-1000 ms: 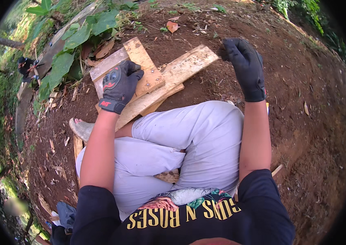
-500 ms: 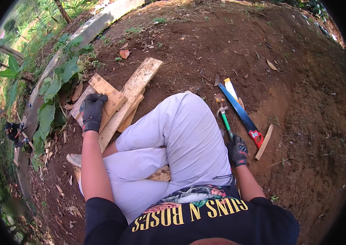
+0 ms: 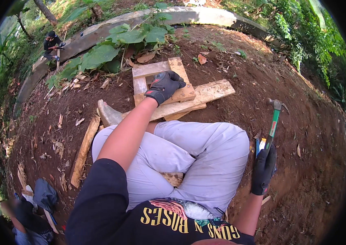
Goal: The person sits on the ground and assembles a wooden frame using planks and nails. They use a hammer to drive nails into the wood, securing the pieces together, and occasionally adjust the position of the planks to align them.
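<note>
My right hand point(image 3: 264, 169), in a black glove, grips a claw hammer point(image 3: 274, 124) by its green and black handle, head pointing up and away. Over at the wooden frame point(image 3: 150, 69), my gloved left hand point(image 3: 166, 86) rests on the near right corner. Its fingers are curled and pressed together above a short board point(image 3: 187, 94); whatever they pinch is too small or hidden to name. The frame is made of short pale boards and partly lies on a long rough plank point(image 3: 213, 91). Another piece of wood point(image 3: 185, 113) shows beneath that plank.
Beyond my right hand, a saw's blue blade point(image 3: 257, 147) is mostly hidden. A wood offcut point(image 3: 82, 153) lies left of my legs. Leafy plants point(image 3: 99, 57) and a low concrete edge point(image 3: 140, 18) border the dirt. One person point(image 3: 51, 44) sits far left, another point(image 3: 27, 218) at lower left.
My right hand has lifted the hammer off the ground beside the saw. The view has swung left, showing the frame more fully. My left hand stays at the boards, fingers curled.
</note>
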### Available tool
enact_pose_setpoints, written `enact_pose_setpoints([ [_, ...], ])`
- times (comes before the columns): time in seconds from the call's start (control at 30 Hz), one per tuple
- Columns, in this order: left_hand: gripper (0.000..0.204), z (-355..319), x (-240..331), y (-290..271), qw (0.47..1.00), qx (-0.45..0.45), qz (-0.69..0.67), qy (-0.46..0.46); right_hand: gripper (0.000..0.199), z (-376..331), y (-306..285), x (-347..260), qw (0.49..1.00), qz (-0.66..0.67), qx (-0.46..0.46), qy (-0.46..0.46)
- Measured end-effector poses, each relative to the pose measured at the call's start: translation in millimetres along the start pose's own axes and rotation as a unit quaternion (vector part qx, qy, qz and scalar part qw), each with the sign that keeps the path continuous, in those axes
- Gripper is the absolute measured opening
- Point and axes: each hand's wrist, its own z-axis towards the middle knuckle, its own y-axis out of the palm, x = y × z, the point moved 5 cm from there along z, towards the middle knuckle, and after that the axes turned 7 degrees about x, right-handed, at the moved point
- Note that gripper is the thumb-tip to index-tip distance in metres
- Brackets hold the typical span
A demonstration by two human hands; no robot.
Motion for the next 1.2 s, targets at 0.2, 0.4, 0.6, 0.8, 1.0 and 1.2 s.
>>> enact_pose_setpoints([
  [0.2,0.034,1,3,10,0.999,-0.013,-0.037,0.017,0.042,4,100,-99,0.947,-0.061,-0.055,-0.312],
  [0.4,0.044,1,12,4,0.999,-0.033,-0.011,0.01,0.041,8,131,-143,0.947,-0.042,-0.077,-0.308],
  [0.6,0.037,6,8,5,0.999,-0.037,0.013,0.031,0.042,8,145,-146,0.937,-0.158,-0.136,-0.281],
  [0.8,0.035,7,-3,8,0.999,-0.035,-0.028,0.018,0.041,2,127,-166,0.942,-0.049,-0.041,-0.328],
  [1.0,0.044,8,4,6,0.998,-0.037,0.043,0.032,0.041,8,137,-152,0.938,-0.103,-0.081,-0.321],
  [1.2,0.047,10,4,12,0.997,-0.063,0.037,0.036,0.044,8,147,-141,0.926,-0.098,-0.019,-0.365],
])
